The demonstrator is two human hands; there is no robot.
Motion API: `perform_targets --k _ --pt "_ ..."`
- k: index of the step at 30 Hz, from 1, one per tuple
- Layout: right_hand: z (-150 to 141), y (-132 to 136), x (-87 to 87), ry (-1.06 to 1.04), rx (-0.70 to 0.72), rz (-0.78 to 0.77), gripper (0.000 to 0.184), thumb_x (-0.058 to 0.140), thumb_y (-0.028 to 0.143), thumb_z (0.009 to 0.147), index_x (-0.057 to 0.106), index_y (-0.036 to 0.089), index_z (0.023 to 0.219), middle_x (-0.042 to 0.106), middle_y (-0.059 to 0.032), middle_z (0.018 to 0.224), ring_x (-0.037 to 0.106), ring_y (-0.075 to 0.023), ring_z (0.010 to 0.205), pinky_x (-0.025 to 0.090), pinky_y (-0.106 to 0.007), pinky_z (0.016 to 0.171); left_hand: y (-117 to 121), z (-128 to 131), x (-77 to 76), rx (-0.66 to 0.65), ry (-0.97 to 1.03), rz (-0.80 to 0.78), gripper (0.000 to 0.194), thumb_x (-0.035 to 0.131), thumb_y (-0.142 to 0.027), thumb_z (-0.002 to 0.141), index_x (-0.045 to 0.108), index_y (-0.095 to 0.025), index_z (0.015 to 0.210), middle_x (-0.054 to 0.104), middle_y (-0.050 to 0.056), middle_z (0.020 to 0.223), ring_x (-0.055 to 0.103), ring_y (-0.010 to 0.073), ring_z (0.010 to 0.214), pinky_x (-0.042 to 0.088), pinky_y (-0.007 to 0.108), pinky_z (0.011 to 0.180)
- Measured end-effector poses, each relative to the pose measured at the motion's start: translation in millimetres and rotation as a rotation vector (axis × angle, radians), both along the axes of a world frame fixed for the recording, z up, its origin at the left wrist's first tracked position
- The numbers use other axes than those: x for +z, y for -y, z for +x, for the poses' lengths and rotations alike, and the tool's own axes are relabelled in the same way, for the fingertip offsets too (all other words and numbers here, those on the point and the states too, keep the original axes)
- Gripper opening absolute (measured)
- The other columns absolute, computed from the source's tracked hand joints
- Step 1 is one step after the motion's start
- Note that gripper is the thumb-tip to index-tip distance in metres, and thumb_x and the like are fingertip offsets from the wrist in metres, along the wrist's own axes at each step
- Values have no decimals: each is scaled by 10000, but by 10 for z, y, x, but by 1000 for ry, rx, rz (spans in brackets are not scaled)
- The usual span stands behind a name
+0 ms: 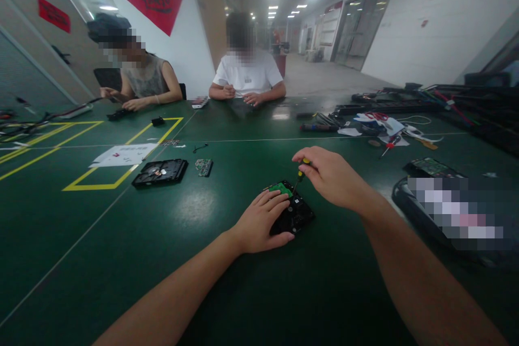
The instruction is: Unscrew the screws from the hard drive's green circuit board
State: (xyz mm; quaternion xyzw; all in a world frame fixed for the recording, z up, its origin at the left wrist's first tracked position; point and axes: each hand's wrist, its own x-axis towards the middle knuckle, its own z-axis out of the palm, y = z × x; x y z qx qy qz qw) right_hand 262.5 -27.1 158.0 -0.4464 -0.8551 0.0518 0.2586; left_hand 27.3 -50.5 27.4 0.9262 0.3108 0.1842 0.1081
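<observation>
A black hard drive (300, 215) with a green circuit board (283, 188) lies on the table in front of me. My left hand (263, 219) rests flat across its left side, fingers stretched over the board and thumb along the near edge, hiding part of the drive. In my right hand (322, 170) is a small screwdriver (300, 173) with a yellow and black handle, pinched between the fingers. Its shaft slants down and its tip meets the drive near the board's right edge. Whether the tip sits in a screw is too small to tell.
Another hard drive (160, 173) and a small circuit board (203, 167) lie to the left, near a paper sheet (124, 155). Tools, cables and a red screwdriver (389, 146) are at right, beyond a dark, partly blurred object (409, 211). Two people sit across the green table (194, 270).
</observation>
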Motion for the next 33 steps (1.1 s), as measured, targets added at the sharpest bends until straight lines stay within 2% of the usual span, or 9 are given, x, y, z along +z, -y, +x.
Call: perform_targets --k 5,9,14,20,27,33 --pt "-18 29 17 0 -75 -38 219 542 112 937 685 170 1092 738 -81 1055 660 -207 876 478 -334 817 5 1 16 2 -7 -1 840 599 -710 911 419 -212 1563 488 122 1586 387 355 1504 262 583 1261" --pt "-1 13 7 0 -36 -10 175 588 176 953 712 175 1076 721 -79 1077 658 -197 870 483 -324 799 5 0 17 0 -8 -4 848 603 -708 910 410 -213 1571 487 124 1586 386 355 1504 257 583 1262" --pt "13 -16 -8 13 20 -12 131 605 224 979 733 195 976 728 -61 999 668 -211 920 488 -338 849 0 0 -4 1 6 -12 848 607 -712 905 413 -218 1567 491 131 1581 385 358 1505 257 586 1259" --pt "-11 8 -3 8 26 -37 272 542 137 977 692 175 1201 735 -90 1204 668 -242 1096 483 -381 984 2 1 9 0 6 -17 838 588 -724 911 423 -218 1558 487 127 1585 387 359 1504 252 585 1261" --pt "-17 5 -20 13 -52 -40 198 578 216 977 710 164 1115 703 -105 1092 660 -227 945 502 -363 857 0 -1 1 -7 17 -10 839 603 -712 908 418 -218 1561 486 122 1588 383 351 1508 249 578 1265" --pt "-10 -4 2 0 0 -26 235 520 269 1031 746 207 1021 698 -80 981 649 -231 961 487 -374 892 3 0 10 -1 13 -19 834 599 -713 910 418 -225 1562 489 127 1584 380 357 1511 250 591 1261"
